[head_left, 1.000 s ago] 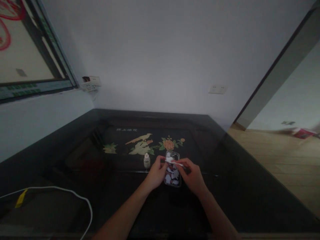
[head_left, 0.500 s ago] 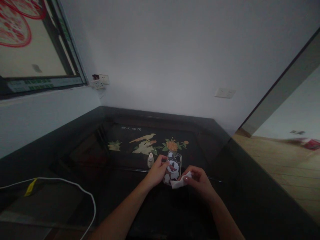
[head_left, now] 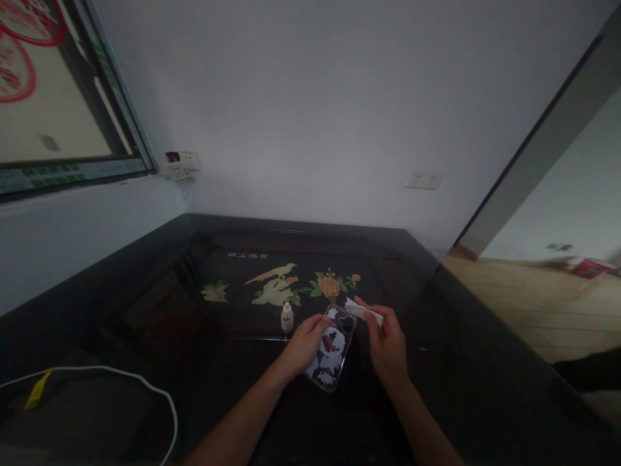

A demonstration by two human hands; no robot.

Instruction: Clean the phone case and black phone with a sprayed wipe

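Observation:
My left hand [head_left: 305,346] grips a clear phone case [head_left: 331,349] with white and dark patterned patches along its left side. The case is tilted, its camera cutout end toward the upper right. Pinched in my right hand [head_left: 387,340] is a folded white tissue [head_left: 363,312], beside the upper right corner of the case; whether it touches the case I cannot tell. A small clear bottle with a white cap [head_left: 287,317] stands upright on the table just beyond my left hand.
The glossy black table [head_left: 218,362] carries an inlaid bird-and-flower picture [head_left: 276,285]. A white cable [head_left: 121,372] with a yellow tag [head_left: 37,389] curves at the left. Behind are a wall with sockets [head_left: 424,180] and a window [head_left: 43,97]. A dark shape [head_left: 589,370] shows at the right edge.
My right hand has moved the tissue from the lower right edge of the phone case up to its upper right corner. The case is now tilted more to the right. The camera view has shifted slightly.

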